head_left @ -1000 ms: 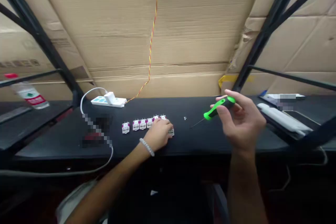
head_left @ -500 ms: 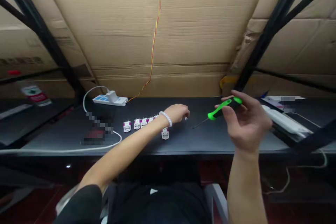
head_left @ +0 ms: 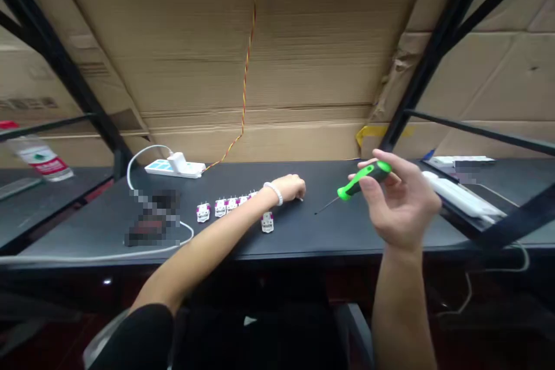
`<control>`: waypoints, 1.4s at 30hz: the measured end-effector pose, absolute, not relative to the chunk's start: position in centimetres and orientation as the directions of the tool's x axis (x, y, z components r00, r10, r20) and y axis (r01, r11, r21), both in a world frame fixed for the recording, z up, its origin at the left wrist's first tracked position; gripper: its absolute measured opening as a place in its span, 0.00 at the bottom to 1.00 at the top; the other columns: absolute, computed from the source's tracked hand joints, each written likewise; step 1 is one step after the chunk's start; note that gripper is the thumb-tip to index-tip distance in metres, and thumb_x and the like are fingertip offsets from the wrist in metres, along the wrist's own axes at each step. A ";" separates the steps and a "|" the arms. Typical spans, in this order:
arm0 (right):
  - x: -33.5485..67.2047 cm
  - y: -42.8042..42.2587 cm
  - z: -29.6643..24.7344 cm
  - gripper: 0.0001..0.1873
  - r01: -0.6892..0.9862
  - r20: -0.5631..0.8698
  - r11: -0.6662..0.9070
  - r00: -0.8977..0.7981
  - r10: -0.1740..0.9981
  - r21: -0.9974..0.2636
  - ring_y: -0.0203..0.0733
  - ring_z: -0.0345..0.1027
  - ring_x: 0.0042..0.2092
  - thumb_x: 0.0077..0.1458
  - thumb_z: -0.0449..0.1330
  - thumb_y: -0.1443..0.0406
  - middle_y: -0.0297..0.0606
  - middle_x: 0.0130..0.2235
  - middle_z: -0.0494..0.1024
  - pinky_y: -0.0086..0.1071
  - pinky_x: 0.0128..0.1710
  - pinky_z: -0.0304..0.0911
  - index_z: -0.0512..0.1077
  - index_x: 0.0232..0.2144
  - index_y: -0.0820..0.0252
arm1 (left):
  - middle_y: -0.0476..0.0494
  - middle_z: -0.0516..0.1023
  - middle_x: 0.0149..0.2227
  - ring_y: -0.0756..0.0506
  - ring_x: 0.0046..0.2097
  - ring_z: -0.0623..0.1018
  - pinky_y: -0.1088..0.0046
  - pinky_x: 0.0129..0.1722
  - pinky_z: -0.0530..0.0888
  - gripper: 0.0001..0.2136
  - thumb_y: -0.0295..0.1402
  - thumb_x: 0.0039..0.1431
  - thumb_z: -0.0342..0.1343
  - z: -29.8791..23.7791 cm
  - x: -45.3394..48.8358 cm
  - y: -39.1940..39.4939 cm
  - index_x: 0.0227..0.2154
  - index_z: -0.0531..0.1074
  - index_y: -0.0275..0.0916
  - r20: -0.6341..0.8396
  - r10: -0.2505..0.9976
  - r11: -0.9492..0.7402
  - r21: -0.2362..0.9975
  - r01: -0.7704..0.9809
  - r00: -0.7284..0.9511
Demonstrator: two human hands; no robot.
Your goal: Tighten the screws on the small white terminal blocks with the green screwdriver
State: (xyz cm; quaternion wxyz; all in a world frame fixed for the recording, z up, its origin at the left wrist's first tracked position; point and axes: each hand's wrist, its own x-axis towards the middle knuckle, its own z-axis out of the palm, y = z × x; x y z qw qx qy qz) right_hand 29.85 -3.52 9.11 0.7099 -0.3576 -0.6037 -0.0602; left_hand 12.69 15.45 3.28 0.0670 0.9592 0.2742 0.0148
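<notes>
My right hand (head_left: pixel 405 199) holds a screwdriver (head_left: pixel 356 184) with a green and black handle between thumb and fingers. Its thin shaft slants down to the left, the tip just above or at the desk. Over the desk's middle, my left hand (head_left: pixel 291 188) is closed, fingers bent downward; what lies in them is mostly hidden, with only a small pale bit at the fingertips. A white bracelet circles that wrist. Several small white and purple parts (head_left: pixel 203 212) stand in a row left of it, partly behind the forearm. One more such part (head_left: pixel 267 222) sits nearer the desk's front edge.
A white power strip (head_left: pixel 191 170) with a plugged-in adapter lies at the back left, its white cable (head_left: pixel 108 257) crossing the desk (head_left: pixel 329 237). Black rack posts (head_left: pixel 416 87) flank both sides. A long white object (head_left: pixel 459 196) lies right; a bottle (head_left: pixel 45 162) stands left.
The whole view has shifted slightly, with things now a little further left. Both hands keep nearly the same pose, and the screwdriver stays in the right hand.
</notes>
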 end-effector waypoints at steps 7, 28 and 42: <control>29.8 -3.4 9.0 0.20 0.509 0.905 0.748 0.238 0.353 -0.426 0.48 0.82 0.42 0.60 0.70 0.63 0.39 0.41 0.82 0.44 0.43 0.82 0.78 0.55 0.52 | 0.42 0.87 0.36 0.43 0.41 0.84 0.72 0.43 0.76 0.10 0.20 0.58 0.63 3.5 10.8 15.0 0.36 0.86 0.40 -0.026 0.569 -0.814 0.126 0.568 0.822; 29.7 -3.6 8.9 0.21 0.531 0.879 0.710 0.171 0.445 -0.462 0.48 0.82 0.41 0.61 0.69 0.64 0.40 0.43 0.83 0.47 0.46 0.81 0.78 0.56 0.52 | 0.43 0.86 0.38 0.43 0.43 0.83 0.73 0.44 0.75 0.05 0.25 0.61 0.64 3.6 9.4 13.0 0.35 0.84 0.41 -0.002 0.612 -0.781 0.161 0.604 0.791; 29.5 -3.6 8.9 0.22 0.524 0.879 0.715 0.167 0.447 -0.463 0.49 0.81 0.42 0.60 0.69 0.65 0.40 0.44 0.83 0.46 0.46 0.79 0.78 0.57 0.51 | 0.41 0.84 0.37 0.43 0.42 0.82 0.72 0.42 0.75 0.07 0.22 0.61 0.58 3.8 8.1 12.3 0.34 0.79 0.38 -0.003 0.683 -0.718 0.184 0.671 0.731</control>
